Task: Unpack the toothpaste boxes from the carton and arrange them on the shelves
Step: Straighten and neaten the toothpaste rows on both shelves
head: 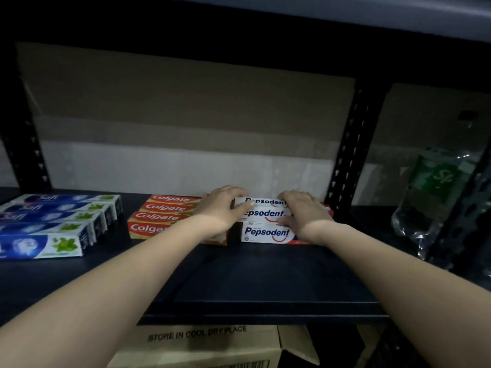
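Carton (212, 346) sits below the shelf (239, 282), contents hidden. Up top, my left hand (223, 208) and right hand (303, 211) curl their fingers round the Pepsodent boxes (265, 232), squaring them beside the Colgate boxes (159, 216); blue boxes (53, 224) already placed. Well along, I reckon.

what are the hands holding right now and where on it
Both hold the Pepsodent boxes by the ends: left hand on the left end, right hand on the right.

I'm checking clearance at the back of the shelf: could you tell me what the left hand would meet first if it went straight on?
Probably the pale back wall behind the shelf; the left hand already grips the Pepsodent boxes, though depth is unclear.
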